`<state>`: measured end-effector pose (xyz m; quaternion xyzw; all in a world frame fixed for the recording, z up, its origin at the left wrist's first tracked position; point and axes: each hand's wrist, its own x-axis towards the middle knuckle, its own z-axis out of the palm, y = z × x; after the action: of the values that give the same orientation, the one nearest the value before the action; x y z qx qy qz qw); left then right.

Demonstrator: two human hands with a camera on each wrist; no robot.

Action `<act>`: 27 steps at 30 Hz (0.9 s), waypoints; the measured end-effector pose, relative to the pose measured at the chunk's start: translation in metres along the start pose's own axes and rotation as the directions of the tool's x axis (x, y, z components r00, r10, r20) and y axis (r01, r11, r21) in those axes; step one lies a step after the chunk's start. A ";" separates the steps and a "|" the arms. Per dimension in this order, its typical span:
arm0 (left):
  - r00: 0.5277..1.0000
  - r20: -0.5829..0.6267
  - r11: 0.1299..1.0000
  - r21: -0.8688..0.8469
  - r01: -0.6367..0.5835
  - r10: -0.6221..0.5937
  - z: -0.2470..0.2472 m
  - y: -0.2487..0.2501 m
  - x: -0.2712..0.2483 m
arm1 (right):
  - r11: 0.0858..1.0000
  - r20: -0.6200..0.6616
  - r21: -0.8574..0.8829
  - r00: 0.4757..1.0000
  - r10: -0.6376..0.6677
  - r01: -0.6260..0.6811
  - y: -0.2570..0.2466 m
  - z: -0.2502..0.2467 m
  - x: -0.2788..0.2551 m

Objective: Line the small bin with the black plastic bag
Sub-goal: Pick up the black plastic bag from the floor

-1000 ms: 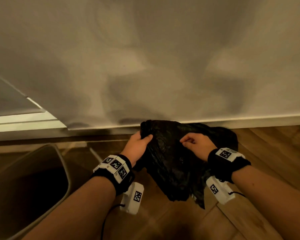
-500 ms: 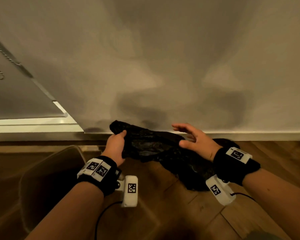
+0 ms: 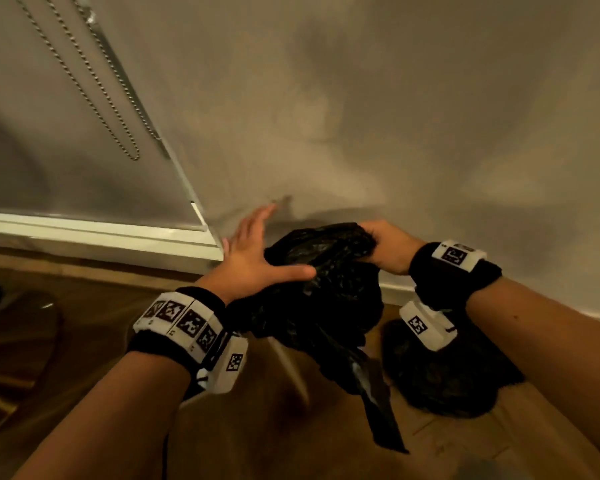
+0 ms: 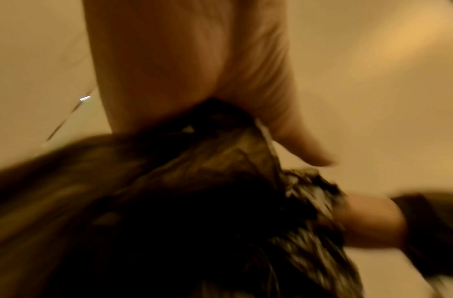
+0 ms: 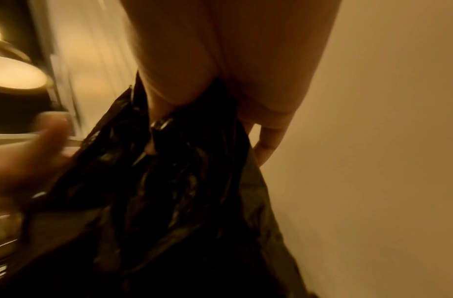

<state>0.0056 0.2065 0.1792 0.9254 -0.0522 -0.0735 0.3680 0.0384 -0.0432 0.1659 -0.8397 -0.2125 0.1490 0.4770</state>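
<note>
The black plastic bag (image 3: 326, 306) hangs crumpled between my hands, close to the wall, with a thin strip trailing toward the floor. My right hand (image 3: 385, 247) grips its bunched top edge, fingers curled into the plastic (image 5: 182, 191). My left hand (image 3: 253, 258) is spread flat with straight fingers, its thumb lying across the bag's left side; the left wrist view shows the bag (image 4: 194, 201) under the palm. The small bin (image 3: 54, 317) is a dim shape on the floor at the far left, away from both hands and mostly out of frame.
A plain wall with a white skirting board (image 3: 568, 313) runs right behind the hands. A blind with a bead chain (image 3: 94, 81) hangs at upper left above a white ledge (image 3: 101, 233). A second dark crumpled heap (image 3: 447, 379) lies on the wooden floor (image 3: 274, 427) under my right wrist.
My left hand has let go of the bag and spread open. My right hand, open half a second ago, now grips the bag's top. Both hands and the bag have risen.
</note>
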 end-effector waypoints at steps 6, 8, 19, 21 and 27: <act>0.999 0.012 0.999 0.009 0.044 -0.044 0.001 0.006 -0.028 | 0.988 0.036 0.113 0.993 -0.110 0.105 -0.040 0.028 0.029; 0.983 -0.096 0.976 -0.165 0.142 -0.159 -0.008 0.003 -0.039 | 0.982 -0.051 0.174 0.996 -0.072 0.080 -0.046 0.041 0.031; 0.807 -0.153 0.550 -0.801 0.237 -0.570 -0.051 -0.026 -0.088 | 0.998 0.044 -0.051 0.999 -0.023 0.025 -0.027 0.086 0.018; 0.776 -0.161 0.527 -0.814 0.246 -0.610 -0.053 -0.038 -0.096 | 0.999 0.050 0.027 0.998 -0.033 0.032 -0.035 0.077 0.022; 0.735 -0.181 0.501 -0.832 0.240 -0.653 -0.052 -0.062 -0.112 | 0.982 -0.177 0.176 0.984 -0.037 0.069 -0.046 0.062 0.025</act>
<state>-0.0926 0.3027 0.1846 0.6459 0.3266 0.0448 0.6886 0.0223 0.0357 0.1733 -0.7964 -0.1782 0.0817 0.5721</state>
